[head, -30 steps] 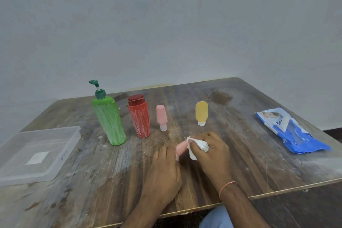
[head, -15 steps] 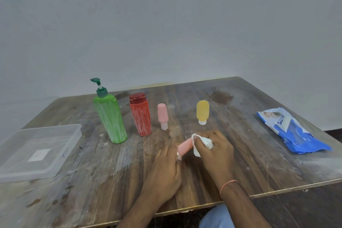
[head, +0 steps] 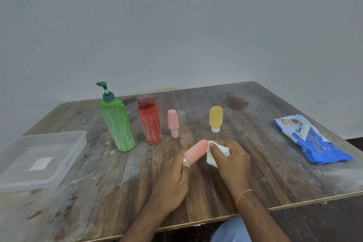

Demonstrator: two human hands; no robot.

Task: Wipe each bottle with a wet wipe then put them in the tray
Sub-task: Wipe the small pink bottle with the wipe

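Note:
My left hand (head: 172,179) grips the cap end of a small salmon-pink bottle (head: 196,151), which is tilted up to the right. My right hand (head: 231,161) holds a crumpled white wet wipe (head: 213,155) against the bottle's upper end. Behind them stand a green pump bottle (head: 117,124), a red bottle (head: 150,122), a small pink bottle (head: 173,120) and a small yellow bottle (head: 215,117), the two small ones on their caps. The green and red bottles carry white streaks. A clear plastic tray (head: 64,165) lies at the left with nothing in it.
A blue pack of wet wipes (head: 312,139) lies at the right of the worn wooden table (head: 117,192). The table's front edge runs just under my wrists. A plain grey wall stands behind the table.
The salmon-pink bottle has come further out of my hands, its upper end now bare. The wipe has slid from its middle to its upper end.

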